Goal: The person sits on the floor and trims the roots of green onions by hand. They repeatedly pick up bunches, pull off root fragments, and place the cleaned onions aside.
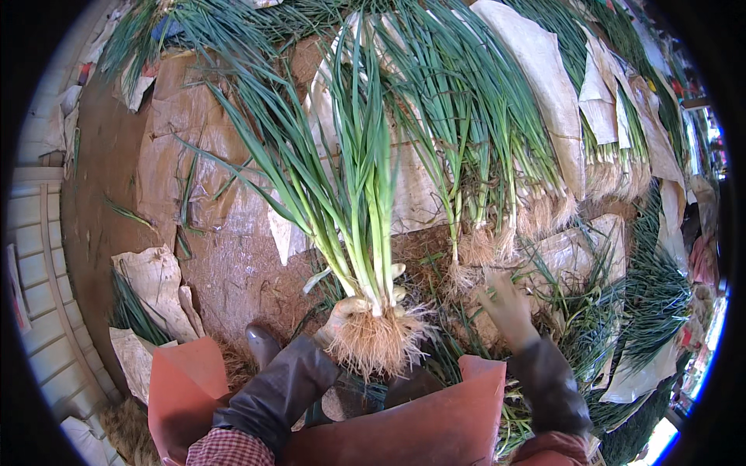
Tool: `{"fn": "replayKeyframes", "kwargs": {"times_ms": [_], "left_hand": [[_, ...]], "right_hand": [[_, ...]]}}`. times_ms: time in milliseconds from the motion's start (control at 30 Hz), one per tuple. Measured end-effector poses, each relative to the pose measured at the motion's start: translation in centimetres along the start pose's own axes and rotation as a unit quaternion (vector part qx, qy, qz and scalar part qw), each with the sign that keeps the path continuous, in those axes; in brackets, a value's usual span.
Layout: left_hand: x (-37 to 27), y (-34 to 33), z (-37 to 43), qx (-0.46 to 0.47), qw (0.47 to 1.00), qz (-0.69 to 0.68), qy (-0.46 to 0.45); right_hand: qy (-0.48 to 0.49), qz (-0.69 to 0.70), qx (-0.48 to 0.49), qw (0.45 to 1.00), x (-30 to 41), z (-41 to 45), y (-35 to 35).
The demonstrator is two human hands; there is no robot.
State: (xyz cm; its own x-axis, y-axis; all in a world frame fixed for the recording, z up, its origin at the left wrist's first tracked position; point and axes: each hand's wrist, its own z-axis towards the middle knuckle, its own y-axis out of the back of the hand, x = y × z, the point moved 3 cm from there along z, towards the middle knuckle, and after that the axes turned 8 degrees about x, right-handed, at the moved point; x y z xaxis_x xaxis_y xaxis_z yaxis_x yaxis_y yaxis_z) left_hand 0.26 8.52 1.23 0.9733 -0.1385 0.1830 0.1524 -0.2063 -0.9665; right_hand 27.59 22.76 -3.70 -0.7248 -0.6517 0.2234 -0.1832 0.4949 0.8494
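A bunch of green onions [364, 256] with long green leaves and a thick mass of pale roots stands out in front of me, roots towards me. My left hand [344, 314] is wrapped around its white stems just above the roots, fingertips showing on the far side. My right hand [504, 303], blurred, is to the right of the bunch with its fingers apart and nothing seen in it. Beyond that hand lies a row of more green onions [484, 151], their roots pointing towards me. Dark sleeve covers are on both forearms.
Cream woven sheets [536, 76] lie between and under the onion rows. Loose leaves and trimmings [571, 303] are heaped at the right. A brown plastic sheet [204, 145] covers ground at the left, near folded sacking [157, 285]. A boot [262, 343] and a reddish apron [402, 425] are close to me.
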Motion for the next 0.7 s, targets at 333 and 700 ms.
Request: {"fn": "replayKeyframes", "kwargs": {"times_ms": [333,700], "left_hand": [[0.8,0.8,0.2,-0.180,0.979,0.093,0.030],[2.6,2.4,0.5,-0.117,0.993,0.016,-0.016]], "right_hand": [[-0.107,0.581,0.068,0.804,9.6,10.9,6.6],[-0.080,0.776,0.085,0.620,9.3,-0.7,7.9]]}}
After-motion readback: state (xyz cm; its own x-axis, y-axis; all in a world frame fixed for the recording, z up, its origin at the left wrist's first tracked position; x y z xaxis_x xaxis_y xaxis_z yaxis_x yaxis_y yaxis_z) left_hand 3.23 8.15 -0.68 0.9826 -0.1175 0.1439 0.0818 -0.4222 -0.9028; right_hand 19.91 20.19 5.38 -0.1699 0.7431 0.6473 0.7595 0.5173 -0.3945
